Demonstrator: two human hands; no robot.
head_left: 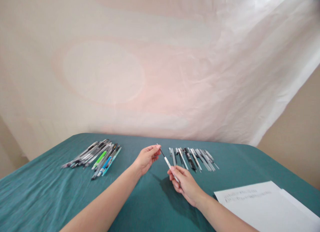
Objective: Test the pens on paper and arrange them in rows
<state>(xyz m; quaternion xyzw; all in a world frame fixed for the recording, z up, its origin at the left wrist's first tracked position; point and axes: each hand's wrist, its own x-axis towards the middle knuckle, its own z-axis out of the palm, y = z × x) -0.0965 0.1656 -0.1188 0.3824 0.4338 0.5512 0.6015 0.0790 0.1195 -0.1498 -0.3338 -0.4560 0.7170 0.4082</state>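
My right hand (183, 183) is closed round a slim white pen barrel (167, 162), held at a slant above the cloth. A thin dark pen refill (162, 152) runs out of the barrel's upper end towards my left hand (148, 160). The thumb and fingers of that hand pinch the refill's far end. Whether the refill is partly inside the barrel or only lined up with its mouth, I cannot tell. Right behind my right hand lies a loose row of pens and pen parts (190, 158), mostly clear, white and black.
A pile of pens (97, 155), some with green or blue grips, lies at the left of the table with the green cloth (135, 198). White paper sheets (265, 208) with small dark writing lie at the front right. A pale hanging sheet (160, 75) covers the back.
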